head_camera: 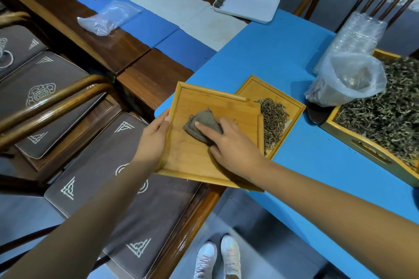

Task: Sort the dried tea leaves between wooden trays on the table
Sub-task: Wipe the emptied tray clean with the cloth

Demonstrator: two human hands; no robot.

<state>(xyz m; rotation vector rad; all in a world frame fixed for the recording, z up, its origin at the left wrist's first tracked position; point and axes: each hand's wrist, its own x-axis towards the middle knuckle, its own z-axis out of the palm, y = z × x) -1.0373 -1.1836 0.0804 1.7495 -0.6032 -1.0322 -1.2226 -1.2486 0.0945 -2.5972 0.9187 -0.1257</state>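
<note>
While our left hand (156,133) grips the near-left edge of the emptied bamboo tray (192,165), thumb curled over the rim, our right hand (229,140) presses a crumpled grey cloth (204,122) flat against the tray floor with fingers mostly straight, the forefinger stretched across the fabric. The tray juts off the corner of the blue table (283,56) and its far edge overlaps the second small bamboo tray (297,108), which carries a loose heap of pale needle-shaped tea leaves (273,120). Further right, a large wooden tray with a slot handle (362,149) holds the unsorted bulk of darker leaves (390,106), and a clear plastic bag (347,81) sits against its corner.

We judge the step to be wiping dust from the empty tray before more tea goes in. To do it well we should keep the left grip firm so the overhanging tray does not tip, sweep the cloth toward ourselves and away from the sorted heap, work it into the corners along the raised rim, and avoid nudging the neighbouring tray where the two overlap.
</note>
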